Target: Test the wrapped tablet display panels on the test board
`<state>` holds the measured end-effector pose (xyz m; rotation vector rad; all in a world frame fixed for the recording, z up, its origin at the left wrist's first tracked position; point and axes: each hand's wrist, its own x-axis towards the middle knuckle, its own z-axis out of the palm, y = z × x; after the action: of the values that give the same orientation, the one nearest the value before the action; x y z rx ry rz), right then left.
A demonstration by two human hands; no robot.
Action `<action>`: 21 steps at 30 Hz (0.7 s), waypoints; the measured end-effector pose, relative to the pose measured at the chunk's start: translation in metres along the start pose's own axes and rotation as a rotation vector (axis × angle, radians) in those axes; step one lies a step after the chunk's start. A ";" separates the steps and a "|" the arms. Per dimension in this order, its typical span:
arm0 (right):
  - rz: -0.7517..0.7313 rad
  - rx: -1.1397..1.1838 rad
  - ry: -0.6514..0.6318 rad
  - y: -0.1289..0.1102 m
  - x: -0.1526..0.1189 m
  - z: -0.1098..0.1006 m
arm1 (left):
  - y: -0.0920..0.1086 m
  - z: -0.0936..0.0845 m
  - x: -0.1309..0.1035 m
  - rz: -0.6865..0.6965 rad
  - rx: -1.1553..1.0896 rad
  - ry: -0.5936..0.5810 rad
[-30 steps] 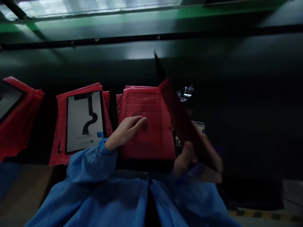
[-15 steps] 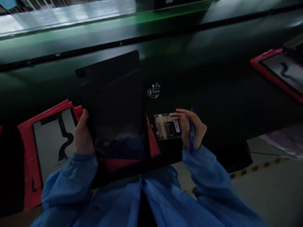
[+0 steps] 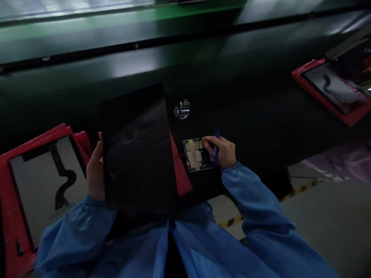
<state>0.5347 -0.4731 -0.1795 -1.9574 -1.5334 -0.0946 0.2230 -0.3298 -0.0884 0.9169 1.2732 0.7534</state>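
Note:
My left hand [image 3: 95, 172] grips the left edge of a large black glass panel [image 3: 136, 150], held tilted above a red bubble-wrap sleeve [image 3: 178, 170]. My right hand [image 3: 222, 151] holds a blue pen [image 3: 215, 150] with its fingertips against a small black board with tan tape and a label [image 3: 195, 154], which lies on the dark bench just right of the panel. Both arms wear blue sleeves.
A small shiny metal counter [image 3: 182, 109] stands on the dark conveyor behind the board. At the left a grey panel with a black flex cable [image 3: 43, 185] lies on red wrap. Another such panel on red wrap [image 3: 333, 88] lies at the far right. The floor with yellow-black tape [image 3: 304, 188] is below right.
The black panel passed from my right hand to my left and now faces me. My right hand took up the blue pen and moved onto the small board. The view swung right.

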 end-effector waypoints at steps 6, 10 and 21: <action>-0.038 -0.103 -0.002 0.004 -0.004 0.004 | 0.000 -0.008 0.005 -0.075 0.004 -0.007; -0.055 -0.126 -0.006 0.003 -0.006 0.007 | -0.002 -0.011 0.009 -0.044 -0.052 0.142; 0.067 0.136 0.343 -0.033 0.004 -0.004 | -0.004 -0.009 0.007 -0.002 0.049 -0.060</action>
<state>0.5076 -0.4681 -0.1604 -1.7755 -1.2187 -0.2753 0.2149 -0.3241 -0.0959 0.9714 1.2443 0.6908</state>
